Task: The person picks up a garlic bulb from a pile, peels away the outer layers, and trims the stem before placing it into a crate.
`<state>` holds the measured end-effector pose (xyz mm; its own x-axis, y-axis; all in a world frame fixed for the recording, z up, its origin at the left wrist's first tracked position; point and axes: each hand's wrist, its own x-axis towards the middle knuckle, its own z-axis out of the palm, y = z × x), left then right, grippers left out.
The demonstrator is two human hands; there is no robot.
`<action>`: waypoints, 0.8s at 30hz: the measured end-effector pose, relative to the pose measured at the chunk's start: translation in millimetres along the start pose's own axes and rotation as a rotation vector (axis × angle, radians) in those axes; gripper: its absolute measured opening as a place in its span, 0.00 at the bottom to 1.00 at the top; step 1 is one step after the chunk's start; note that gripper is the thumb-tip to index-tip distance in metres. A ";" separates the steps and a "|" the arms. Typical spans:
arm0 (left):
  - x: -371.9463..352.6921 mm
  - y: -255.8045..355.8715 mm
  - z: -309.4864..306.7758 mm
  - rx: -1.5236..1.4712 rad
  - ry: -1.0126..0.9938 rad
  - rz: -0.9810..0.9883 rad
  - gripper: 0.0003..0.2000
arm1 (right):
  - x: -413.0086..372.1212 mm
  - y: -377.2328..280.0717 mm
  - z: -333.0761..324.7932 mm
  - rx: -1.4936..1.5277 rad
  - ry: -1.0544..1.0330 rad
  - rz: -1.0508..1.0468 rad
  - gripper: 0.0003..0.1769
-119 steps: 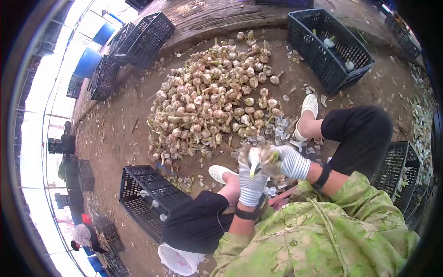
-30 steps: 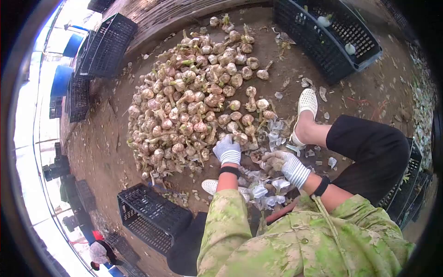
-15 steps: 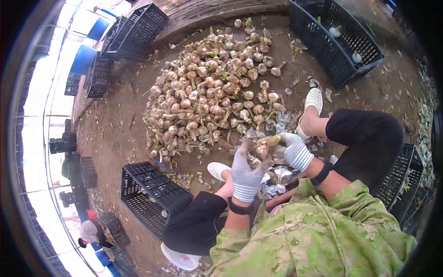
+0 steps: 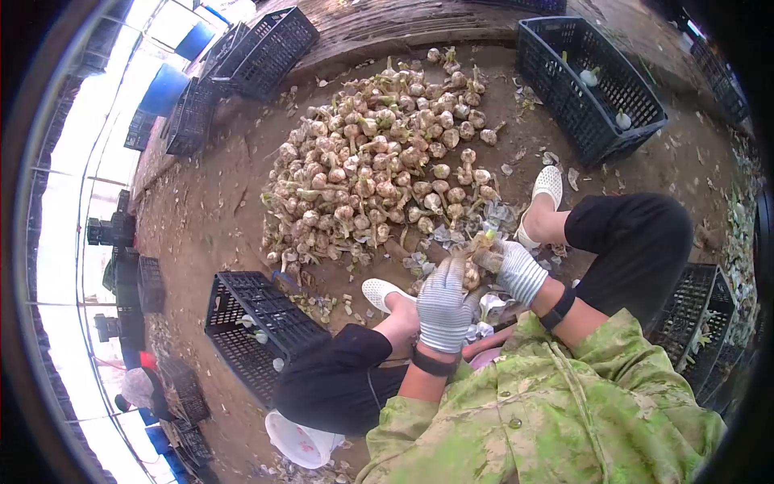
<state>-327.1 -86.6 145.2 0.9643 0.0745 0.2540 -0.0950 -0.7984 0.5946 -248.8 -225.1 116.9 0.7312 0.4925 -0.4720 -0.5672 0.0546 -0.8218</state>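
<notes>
Both my hands wear grey-white striped gloves and meet in front of my lap. My left hand [image 4: 445,302] is closed round one side of a garlic bulb [image 4: 471,276]. My right hand [image 4: 518,270] pinches the bulb's upper part, near its yellowish-green stem; the fingertips partly hide it. Just beyond lies a large pile of garlic bulbs [image 4: 379,161], dirty and with their stems on. Loose pieces of whitish peel [image 4: 496,216] are scattered under and around my hands.
A black crate [image 4: 592,89] holding a few white bulbs stands at the upper right. Another black crate [image 4: 258,331] is beside my left leg, a white tub [image 4: 302,440] near it. More crates [image 4: 270,52] line the upper left. A person [image 4: 141,391] is at the far lower left.
My hands have drawn closer together around the garlic bulb, the left one moving right. The stem now points more upward. The view has shifted slightly.
</notes>
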 end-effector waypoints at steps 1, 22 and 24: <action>-1.7 -3.1 1.6 0.051 -0.011 0.026 0.32 | 3.1 7.6 -3.0 -0.005 -0.002 0.003 0.16; -12.8 -24.2 -4.8 -1.589 0.015 -0.860 0.27 | -23.8 -9.4 17.7 -0.416 -0.266 -0.316 0.14; -11.9 -23.7 -5.1 -1.621 -0.007 -0.889 0.29 | -28.8 -10.2 18.6 -0.296 -0.236 -0.207 0.13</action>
